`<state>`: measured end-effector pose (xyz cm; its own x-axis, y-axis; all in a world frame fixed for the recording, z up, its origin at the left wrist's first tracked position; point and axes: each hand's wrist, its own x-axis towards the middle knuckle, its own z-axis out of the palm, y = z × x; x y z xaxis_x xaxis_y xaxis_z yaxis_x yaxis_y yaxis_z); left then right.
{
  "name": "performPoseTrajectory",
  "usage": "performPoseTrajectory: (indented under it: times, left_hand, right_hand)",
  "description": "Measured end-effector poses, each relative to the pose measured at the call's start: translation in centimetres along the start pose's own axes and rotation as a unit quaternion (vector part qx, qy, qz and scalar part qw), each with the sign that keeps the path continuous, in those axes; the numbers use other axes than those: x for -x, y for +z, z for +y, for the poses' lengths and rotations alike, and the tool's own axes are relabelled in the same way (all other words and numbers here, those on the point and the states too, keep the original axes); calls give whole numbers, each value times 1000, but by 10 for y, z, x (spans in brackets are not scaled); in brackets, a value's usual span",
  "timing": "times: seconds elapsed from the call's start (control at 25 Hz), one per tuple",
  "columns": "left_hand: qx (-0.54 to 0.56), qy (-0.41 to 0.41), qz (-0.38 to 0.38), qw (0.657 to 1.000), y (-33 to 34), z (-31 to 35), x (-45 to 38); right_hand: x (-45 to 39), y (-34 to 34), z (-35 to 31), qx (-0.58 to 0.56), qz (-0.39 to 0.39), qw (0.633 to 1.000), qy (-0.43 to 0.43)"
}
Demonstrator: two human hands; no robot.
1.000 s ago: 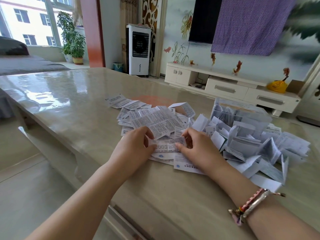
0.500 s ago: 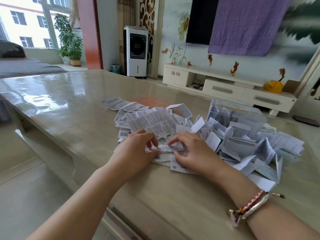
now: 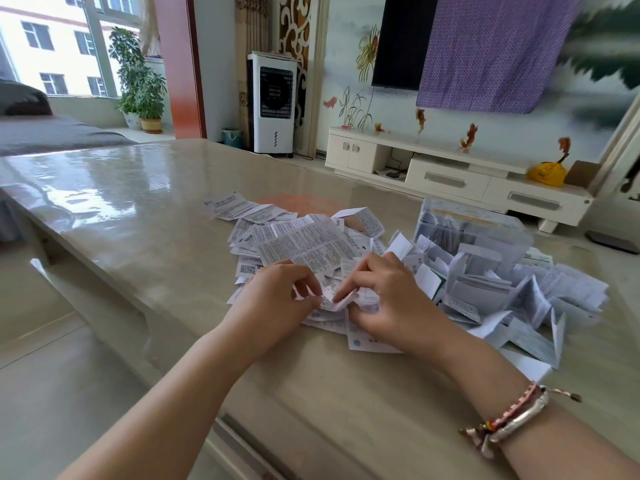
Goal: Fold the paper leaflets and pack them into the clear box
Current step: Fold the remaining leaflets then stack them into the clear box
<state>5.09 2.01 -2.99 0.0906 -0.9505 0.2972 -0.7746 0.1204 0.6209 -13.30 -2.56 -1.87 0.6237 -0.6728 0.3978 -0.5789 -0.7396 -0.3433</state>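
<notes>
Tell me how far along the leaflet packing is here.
Partly done: the clear plastic box already holds folded sheets. In hand: the left hand and right hand pinch one small white printed leaflet mid-fold. Left: the flat unfolded leaflets behind the hands and the loose folded ones beside the box.

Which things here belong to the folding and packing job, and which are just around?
Job: leaflet pinched by left hand and right hand; flat leaflets; folded leaflets; clear box; table.
Around: air cooler; potted plant; yellow bag.
</notes>
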Motion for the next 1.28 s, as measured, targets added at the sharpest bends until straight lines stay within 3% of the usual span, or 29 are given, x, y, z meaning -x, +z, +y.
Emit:
performPoseTrajectory:
  times: [0.16, 0.36, 0.72, 1.0, 1.2, 1.28]
  left_hand:
    - [-4, -6, -33, 999, -2, 3, -2]
    - [52, -58, -22, 997, -2, 6, -1]
    - [-23, -159, -41, 986, 11, 5, -15]
    - [151, -183, -33, 971, 10, 22, -17]
    - [168, -186, 63, 966, -8, 20, -18]
    - [236, -205, 60, 948, -15, 22, -20]
  right_hand:
    - [-4, 5, -3, -105, 9, 993, 50]
    - [-12, 18, 1, -37, -30, 988, 145]
    - [-9, 13, 3, -90, -44, 983, 156]
    - [-9, 14, 5, -150, -38, 976, 156]
    - [-7, 9, 3, -225, -28, 960, 163]
    - [-7, 6, 1, -296, 7, 942, 157]
